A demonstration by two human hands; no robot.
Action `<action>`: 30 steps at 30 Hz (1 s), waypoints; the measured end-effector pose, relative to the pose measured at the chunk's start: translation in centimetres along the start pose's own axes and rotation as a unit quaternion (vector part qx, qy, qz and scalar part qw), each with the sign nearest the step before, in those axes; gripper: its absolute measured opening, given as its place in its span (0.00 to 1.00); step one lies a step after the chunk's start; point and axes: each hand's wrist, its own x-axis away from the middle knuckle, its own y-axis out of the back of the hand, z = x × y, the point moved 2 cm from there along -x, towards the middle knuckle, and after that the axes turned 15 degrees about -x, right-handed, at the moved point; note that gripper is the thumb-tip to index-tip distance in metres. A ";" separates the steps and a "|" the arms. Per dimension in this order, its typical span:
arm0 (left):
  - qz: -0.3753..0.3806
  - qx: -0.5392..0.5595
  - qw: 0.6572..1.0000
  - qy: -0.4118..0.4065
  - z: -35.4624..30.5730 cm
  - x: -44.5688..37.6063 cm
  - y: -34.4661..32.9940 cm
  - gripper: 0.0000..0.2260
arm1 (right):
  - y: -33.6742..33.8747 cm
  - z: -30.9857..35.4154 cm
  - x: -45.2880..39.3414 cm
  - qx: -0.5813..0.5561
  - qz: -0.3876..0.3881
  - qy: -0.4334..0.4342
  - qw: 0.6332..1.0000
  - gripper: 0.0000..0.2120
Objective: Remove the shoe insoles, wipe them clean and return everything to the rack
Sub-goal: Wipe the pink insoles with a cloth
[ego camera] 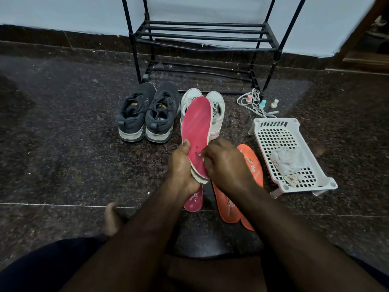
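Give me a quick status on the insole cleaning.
Left hand grips pink insole. Right hand wipes its heel end. Orange insoles on floor. Nothing in the way.

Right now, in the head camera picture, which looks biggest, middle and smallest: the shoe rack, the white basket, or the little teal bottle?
1. Shoe rack, biggest; its top runs out of the picture.
2. White basket, middle; it sits nearer the camera, so it looks somewhat larger than it is.
3. Teal bottle, clearly smallest.

Dim, even indoor light; the dark floor [63,144] swallows detail, the pale wall [63,11] is brightest. Wide-angle bending curves the edges; corners smear, the top right most. Centre is sharp, shadows soft.
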 end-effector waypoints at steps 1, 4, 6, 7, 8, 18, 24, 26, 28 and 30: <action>0.004 0.002 1.000 -0.003 0.0 0.1 -0.1 0.24 | 0.4 -0.3 -0.2 -0.001 -0.024 -0.007 1.000 0.08; 0.006 -0.009 1.000 -0.003 -0.1 0.0 -0.2 0.25 | 0.8 0.0 -0.1 -0.038 -0.003 -0.031 0.999 0.08; 0.001 -0.006 1.000 0.001 0.0 -0.4 -0.1 0.28 | 0.2 1.0 0.5 -0.061 0.072 -0.036 0.995 0.09; -0.005 -0.003 1.000 0.004 0.0 -0.4 0.0 0.28 | 0.0 1.1 0.7 -0.073 0.101 -0.045 0.991 0.09; -0.008 -0.002 1.000 0.006 0.1 -0.5 0.1 0.28 | 0.1 1.1 0.7 -0.088 0.114 -0.059 0.988 0.09; -0.021 0.000 1.000 0.017 0.5 -0.5 0.4 0.28 | -0.5 0.6 0.5 -0.055 0.122 -0.063 0.989 0.10; -0.004 -0.005 1.000 -0.003 0.3 0.0 -0.2 0.24 | 0.8 -0.1 -0.1 -0.089 -0.004 -0.045 0.995 0.09; 0.002 -0.003 1.000 0.003 0.3 -0.1 0.0 0.27 | -0.1 0.5 0.2 -0.061 0.026 -0.033 0.997 0.10; -0.002 -0.001 1.000 0.021 0.2 0.0 0.2 0.30 | -0.5 0.8 0.5 -0.076 0.086 -0.047 0.992 0.11; 0.001 -0.008 1.000 0.025 0.1 0.0 0.1 0.30 | -0.1 0.4 0.5 -0.127 0.140 -0.080 0.979 0.11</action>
